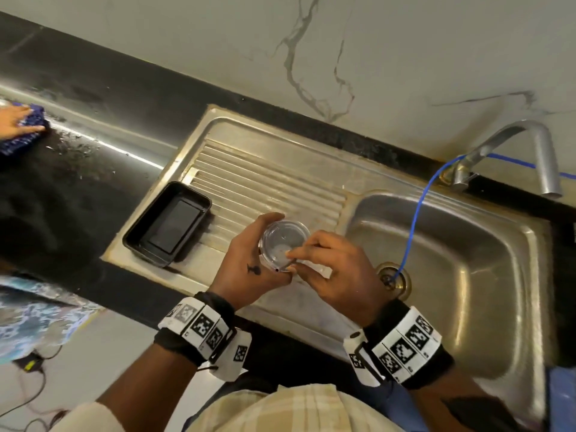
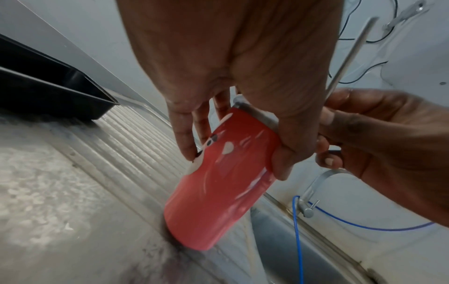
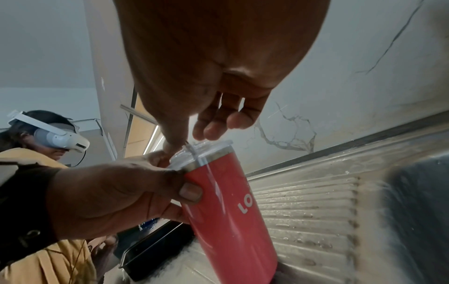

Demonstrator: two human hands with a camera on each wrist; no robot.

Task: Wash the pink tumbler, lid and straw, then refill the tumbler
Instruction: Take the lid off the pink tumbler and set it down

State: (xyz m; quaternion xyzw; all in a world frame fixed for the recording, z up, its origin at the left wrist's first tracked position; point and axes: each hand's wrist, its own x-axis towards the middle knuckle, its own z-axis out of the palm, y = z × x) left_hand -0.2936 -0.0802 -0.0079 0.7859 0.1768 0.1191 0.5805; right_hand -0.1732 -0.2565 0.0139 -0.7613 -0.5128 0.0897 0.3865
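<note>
- Over the draining board point(image 1: 268, 182), left hand point(image 1: 249, 269) wraps the tumbler point(image 2: 218, 184), steadying it.
- Right hand point(image 1: 333, 269) fingers pinch the straw point(image 2: 350, 57), likely pulling it through the lid point(image 1: 285, 241).

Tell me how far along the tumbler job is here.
Nothing shows washing done: the faucet is dry. In hand: the left hand grips the pink tumbler on the drainboard, clear lid on, while the right hand pinches the metal straw. Washing and refilling look left.
</note>
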